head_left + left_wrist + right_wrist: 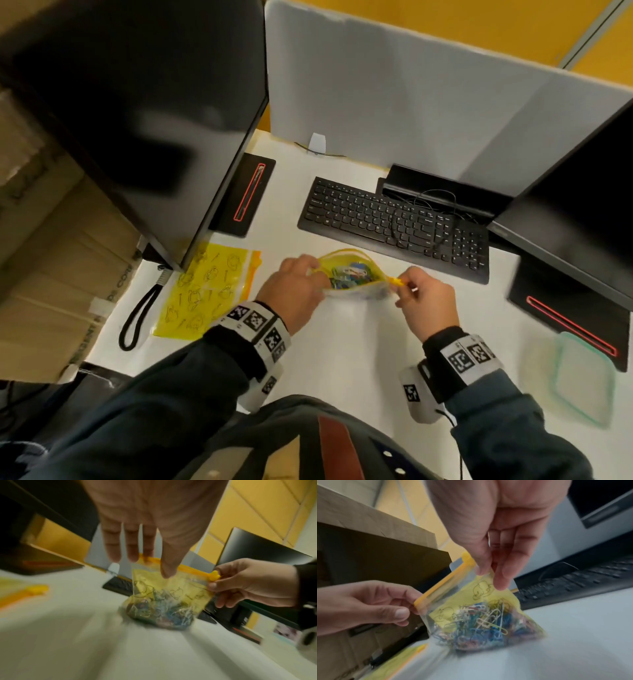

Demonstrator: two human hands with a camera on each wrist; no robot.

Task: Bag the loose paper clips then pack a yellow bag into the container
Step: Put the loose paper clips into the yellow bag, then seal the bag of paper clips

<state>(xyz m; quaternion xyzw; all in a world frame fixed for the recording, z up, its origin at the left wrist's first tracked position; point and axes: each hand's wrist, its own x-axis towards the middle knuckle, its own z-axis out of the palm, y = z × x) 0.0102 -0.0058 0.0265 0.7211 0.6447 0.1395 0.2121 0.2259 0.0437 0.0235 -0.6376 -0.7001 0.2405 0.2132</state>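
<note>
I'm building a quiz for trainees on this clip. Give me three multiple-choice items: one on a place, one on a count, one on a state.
1. Where does the container lie?
A. right of the hands
B. on the keyboard
C. under the left monitor

2. How many yellow bags show?
A. one
B. two
C. four

3. The bag of paper clips is:
A. lying flat, untouched
B. inside the container
C. held at both top corners

Answers: 1 A, it sits by the right monitor's base. 2 B, one is held and a flat bag lies to the left. 3 C, the left hand and right hand each pinch a corner.
</note>
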